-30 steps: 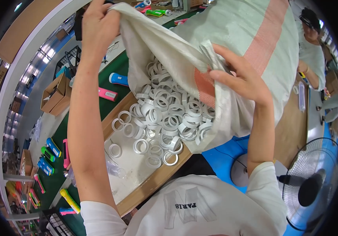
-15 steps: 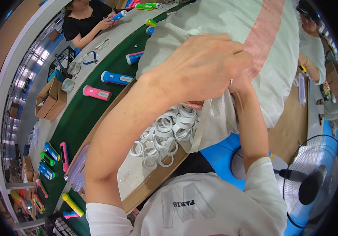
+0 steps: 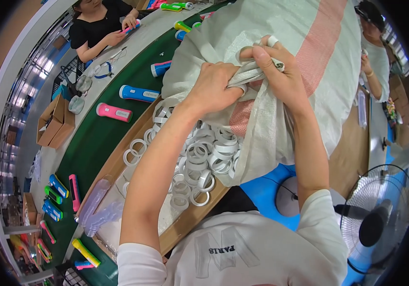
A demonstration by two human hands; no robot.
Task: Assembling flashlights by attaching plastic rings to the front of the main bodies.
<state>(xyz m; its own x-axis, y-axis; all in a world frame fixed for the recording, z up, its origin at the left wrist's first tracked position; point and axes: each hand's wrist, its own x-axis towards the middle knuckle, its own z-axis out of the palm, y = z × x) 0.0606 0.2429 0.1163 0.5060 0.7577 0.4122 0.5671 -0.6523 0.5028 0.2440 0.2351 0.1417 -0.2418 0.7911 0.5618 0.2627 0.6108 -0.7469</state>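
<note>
A large white woven sack [image 3: 218, 38] with a pink stripe lies in front of me, its mouth toward me. My left hand [image 3: 216, 88] is closed round gathered cloth at the sack's mouth. Close beside it, my right hand [image 3: 280, 71] grips a twisted, rolled part of the same edge between thumb and fingers. White wrapping shows on one right fingertip. Below the mouth, a heap of white plastic rings [image 3: 197, 152] lies on a pale worktop [image 3: 166, 214] with a wooden edge. My left forearm crosses over part of the heap.
On the left, a green conveyor belt [image 3: 92, 136] carries a blue flashlight [image 3: 138, 93], a pink flashlight [image 3: 114, 112] and several others. Clear plastic pieces [image 3: 102, 217] lie by my left elbow. A black fan [image 3: 376, 219] stands at right. One person [image 3: 102, 28] works across the belt, another [image 3: 376, 62] at far right.
My left hand has moved left and down from over my right hand, so both now show apart on the sack's gathered edge. More rings are visible left of my forearm.
</note>
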